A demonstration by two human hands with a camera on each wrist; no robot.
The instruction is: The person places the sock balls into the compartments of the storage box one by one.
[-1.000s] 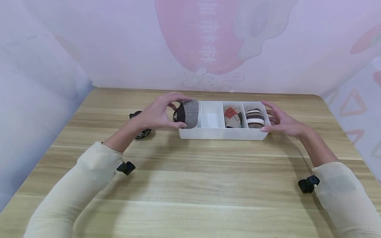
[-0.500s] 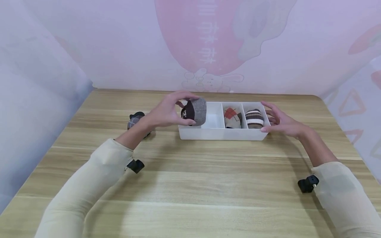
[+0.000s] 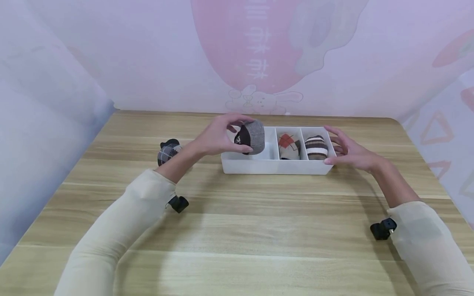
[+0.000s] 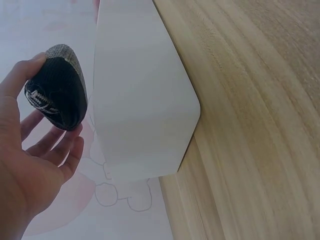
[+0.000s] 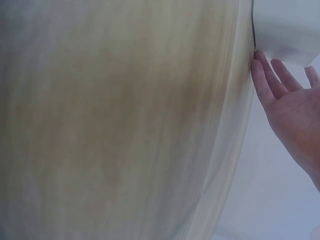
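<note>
Left hand (image 3: 216, 139) carried pinched sock roll (image 3: 252, 137) rightward over white tray (image 3: 275, 166) | right hand (image 3: 349, 153) fingers spread at tray's end

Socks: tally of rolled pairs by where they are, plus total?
In left hand: 1, grey-and-black roll
In white tray: 2, argyle roll, striped roll
On table: 1, dark plaid roll
Total: 4

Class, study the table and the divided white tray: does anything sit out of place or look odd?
One rolled plaid sock bundle lies alone on the table, left of the white tray, while two other bundles sit in its compartments. The left hand holds a grey bundle above the tray. Nothing looks damaged.
</note>
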